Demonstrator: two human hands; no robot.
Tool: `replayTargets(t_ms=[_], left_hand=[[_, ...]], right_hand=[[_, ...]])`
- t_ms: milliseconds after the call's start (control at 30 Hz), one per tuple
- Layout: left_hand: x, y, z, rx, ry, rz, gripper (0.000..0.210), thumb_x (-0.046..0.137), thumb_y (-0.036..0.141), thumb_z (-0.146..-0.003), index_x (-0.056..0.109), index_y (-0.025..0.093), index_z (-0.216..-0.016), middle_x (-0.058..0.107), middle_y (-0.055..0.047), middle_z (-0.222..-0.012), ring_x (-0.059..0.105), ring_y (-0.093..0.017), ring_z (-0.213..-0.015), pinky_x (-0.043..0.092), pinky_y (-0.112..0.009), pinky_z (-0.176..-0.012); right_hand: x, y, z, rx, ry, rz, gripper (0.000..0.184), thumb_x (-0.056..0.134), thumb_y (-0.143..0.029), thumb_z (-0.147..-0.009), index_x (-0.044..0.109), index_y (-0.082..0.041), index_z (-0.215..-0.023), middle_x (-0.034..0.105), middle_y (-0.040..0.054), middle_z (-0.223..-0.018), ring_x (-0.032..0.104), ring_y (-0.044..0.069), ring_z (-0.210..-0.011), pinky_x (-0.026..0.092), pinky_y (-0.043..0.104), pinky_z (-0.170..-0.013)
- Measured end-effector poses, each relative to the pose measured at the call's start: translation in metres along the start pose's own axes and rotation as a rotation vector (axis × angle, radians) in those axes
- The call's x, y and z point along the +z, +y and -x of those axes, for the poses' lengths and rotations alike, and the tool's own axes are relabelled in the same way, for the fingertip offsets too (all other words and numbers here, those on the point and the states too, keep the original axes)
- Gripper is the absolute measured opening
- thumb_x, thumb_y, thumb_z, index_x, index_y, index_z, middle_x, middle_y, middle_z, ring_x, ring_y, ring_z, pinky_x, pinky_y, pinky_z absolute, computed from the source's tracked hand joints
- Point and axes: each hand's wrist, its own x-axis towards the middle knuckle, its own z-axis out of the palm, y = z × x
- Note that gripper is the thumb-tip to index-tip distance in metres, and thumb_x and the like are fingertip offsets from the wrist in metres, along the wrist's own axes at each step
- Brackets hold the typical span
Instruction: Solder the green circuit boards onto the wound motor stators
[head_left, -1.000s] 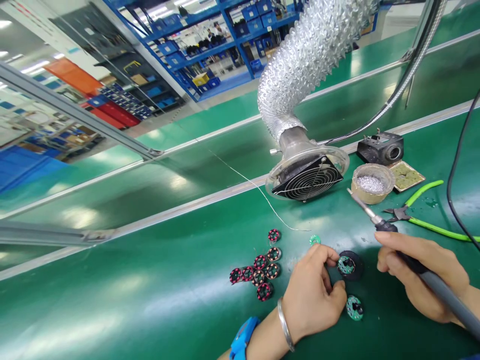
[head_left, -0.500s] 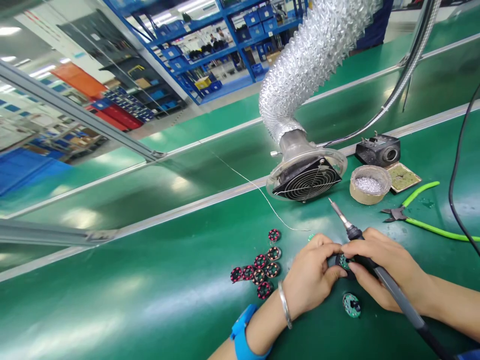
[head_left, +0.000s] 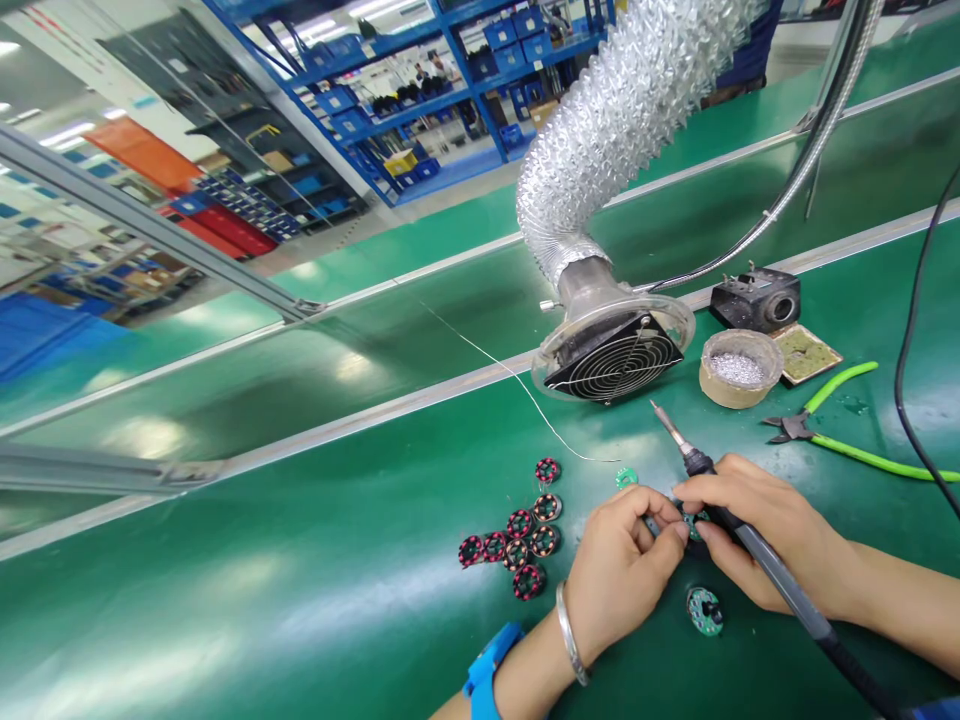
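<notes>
Both hands meet near the bench's front edge: the left hand pinches a small round circuit board, the right hand grips a soldering iron. Far right, a round tub holds silvery solder scraps.

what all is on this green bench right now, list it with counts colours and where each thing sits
small wound coils: seven, red and black, clustered left of the hands
round boards: two loose, green, one behind the left hand, one near the wrists; a third pinched between both hands
fan duct: one, silver hose with a black grille, middle back
thin wire: one, silver, running down past the fan
tub: one, tan, holding silver bits, right of the fan
sponge tray: one, yellowish, beside the tub
black stand: one, behind the tub
cutters: one pair, lime handles, far right
left hand: bangle and blue wristband, on the pinched board
right hand: holding soldering iron, tip up
</notes>
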Motion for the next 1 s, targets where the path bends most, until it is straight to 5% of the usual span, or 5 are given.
replayTargets(t_ms=[533,800,1000], left_hand=[[0.0011,0.0019,0.0036,-0.132,-0.094,0.17,0.009,0.059,0.025,-0.08,0.055,0.017,-0.077,0.046,0.009,-0.044,0.044,-0.006,-0.035,0.031,-0.015,-0.038],[0.0028,0.0038,0.004,-0.061,-0.057,0.145,0.012,0.057,0.025,-0.082,0.054,0.018,-0.073,0.048,0.008,-0.046,0.041,-0.005,-0.034,0.032,-0.014,-0.037],[0.002,-0.0016,0.0039,-0.147,-0.045,0.159,0.014,0.057,0.029,-0.082,0.053,0.018,-0.075,0.048,0.008,-0.047,0.047,-0.006,-0.036,0.035,-0.012,-0.034]], right_hand=[[-0.0005,-0.0004,0.0003,-0.051,0.009,0.017,0.035,0.045,-0.004,-0.089,0.049,-0.018,-0.12,0.06,0.0034,-0.086,0.047,0.016,-0.071,0.044,0.029,-0.064],[0.0026,-0.0056,-0.0025,-0.098,0.073,0.047,0.026,0.045,-0.008,-0.091,0.053,-0.016,-0.114,0.056,0.001,-0.073,0.044,0.015,-0.064,0.041,0.027,-0.058],[0.0074,-0.001,-0.004,-0.09,0.036,0.046,0.03,0.044,-0.008,-0.093,0.052,-0.018,-0.12,0.059,0.0018,-0.079,0.048,0.015,-0.069,0.044,0.026,-0.062]])
